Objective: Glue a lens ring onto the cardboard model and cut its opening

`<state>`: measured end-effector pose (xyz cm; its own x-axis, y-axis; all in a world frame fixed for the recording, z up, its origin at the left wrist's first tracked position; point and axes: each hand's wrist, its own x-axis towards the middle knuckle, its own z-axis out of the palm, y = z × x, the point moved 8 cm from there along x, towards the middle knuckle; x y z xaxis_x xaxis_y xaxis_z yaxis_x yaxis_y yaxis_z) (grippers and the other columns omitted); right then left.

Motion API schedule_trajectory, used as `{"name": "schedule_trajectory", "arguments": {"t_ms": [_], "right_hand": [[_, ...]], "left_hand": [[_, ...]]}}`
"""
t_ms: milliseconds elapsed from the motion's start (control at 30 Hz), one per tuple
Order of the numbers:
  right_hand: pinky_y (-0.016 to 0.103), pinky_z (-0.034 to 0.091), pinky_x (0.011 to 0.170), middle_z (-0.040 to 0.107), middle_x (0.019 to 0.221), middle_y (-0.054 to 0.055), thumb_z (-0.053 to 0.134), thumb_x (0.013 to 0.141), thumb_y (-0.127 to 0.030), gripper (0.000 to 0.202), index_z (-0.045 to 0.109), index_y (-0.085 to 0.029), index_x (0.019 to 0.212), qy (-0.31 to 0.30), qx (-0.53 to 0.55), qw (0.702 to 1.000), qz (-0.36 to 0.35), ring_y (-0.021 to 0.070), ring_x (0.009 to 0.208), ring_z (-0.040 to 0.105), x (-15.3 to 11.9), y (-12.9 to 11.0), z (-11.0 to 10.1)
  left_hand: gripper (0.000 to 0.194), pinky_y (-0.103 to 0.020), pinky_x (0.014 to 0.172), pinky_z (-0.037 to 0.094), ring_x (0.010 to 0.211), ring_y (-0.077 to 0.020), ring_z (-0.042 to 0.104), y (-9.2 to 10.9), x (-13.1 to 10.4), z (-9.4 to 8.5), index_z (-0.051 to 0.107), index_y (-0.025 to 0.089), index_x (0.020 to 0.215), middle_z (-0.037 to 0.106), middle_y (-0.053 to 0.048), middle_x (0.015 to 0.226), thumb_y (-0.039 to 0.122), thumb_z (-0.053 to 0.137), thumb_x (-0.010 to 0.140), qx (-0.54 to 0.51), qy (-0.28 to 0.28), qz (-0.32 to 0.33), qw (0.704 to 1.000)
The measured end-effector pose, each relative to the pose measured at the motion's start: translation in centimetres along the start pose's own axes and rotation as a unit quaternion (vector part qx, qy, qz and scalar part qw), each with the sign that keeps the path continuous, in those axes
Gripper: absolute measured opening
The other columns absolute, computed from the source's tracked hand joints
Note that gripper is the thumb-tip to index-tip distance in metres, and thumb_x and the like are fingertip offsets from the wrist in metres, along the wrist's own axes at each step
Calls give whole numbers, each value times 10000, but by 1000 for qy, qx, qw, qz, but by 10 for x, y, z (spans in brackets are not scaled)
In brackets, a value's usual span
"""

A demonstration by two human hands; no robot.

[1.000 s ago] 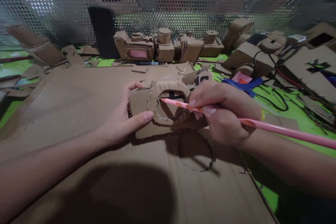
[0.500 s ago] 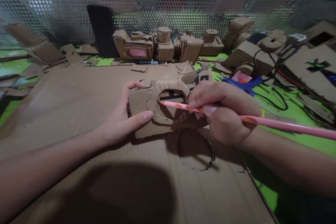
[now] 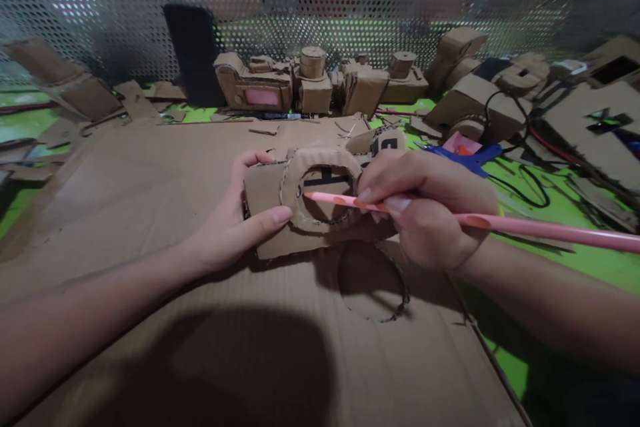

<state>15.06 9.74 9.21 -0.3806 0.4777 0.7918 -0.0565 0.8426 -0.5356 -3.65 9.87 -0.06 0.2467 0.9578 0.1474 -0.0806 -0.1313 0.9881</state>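
My left hand (image 3: 250, 203) grips the left end of a cardboard piece (image 3: 267, 197), thumb on its front and fingers behind. A rough cardboard ring (image 3: 291, 203) sits on that piece, and dark printed marks show through its opening. In my right hand (image 3: 430, 207) is a pink pencil (image 3: 545, 230), held in a writing grip. Its tip touches or nearly touches the inner left edge of the ring. The right end of the piece is hidden behind my right hand. Underneath lies a large cardboard sheet (image 3: 200, 147) with a round cut-out (image 3: 373, 287) just below the piece.
Several cardboard camera models (image 3: 255, 90) line the back by a perforated metal screen (image 3: 280, 0). A dark phone-like slab (image 3: 193, 53) leans there. To the right lie a blue-handled tool (image 3: 470, 159), a black cable (image 3: 523, 190) and more cardboard forms (image 3: 465, 103) on the green table (image 3: 595, 267).
Both hands keep their hold on the cardboard piece and the pencil. The pencil's back end has risen slightly; the view has shifted a little.
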Motion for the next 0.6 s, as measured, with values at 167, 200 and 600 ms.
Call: {"name": "schedule_trajectory", "arguments": {"t_ms": [167,200,600], "right_hand": [[267,468,591,651,729,-23,521,835,-63,201,654,-209,796,2,17,1000,-2,112,656,597,0,1,1],[269,478,605,661,747,-21,527,843,-70,194,662,-205,807,10,21,1000,-4,112,662,601,0,0,0],[261,480,604,658,744,-24,509,841,-56,213,663,-196,799,-20,21,1000,5,116,687,600,-1,2,1]], "left_hand": [[651,-348,658,563,804,-218,659,1,0,0,388,340,1267,687,-8,984,540,807,810,10,-5,-1,1000],[653,-348,658,564,804,-217,659,1,0,1,383,339,1269,688,-9,986,541,804,813,10,-7,0,1000],[573,-351,635,548,784,-217,656,11,1,1,421,352,1231,677,17,954,485,808,830,30,-2,28,999]]}}
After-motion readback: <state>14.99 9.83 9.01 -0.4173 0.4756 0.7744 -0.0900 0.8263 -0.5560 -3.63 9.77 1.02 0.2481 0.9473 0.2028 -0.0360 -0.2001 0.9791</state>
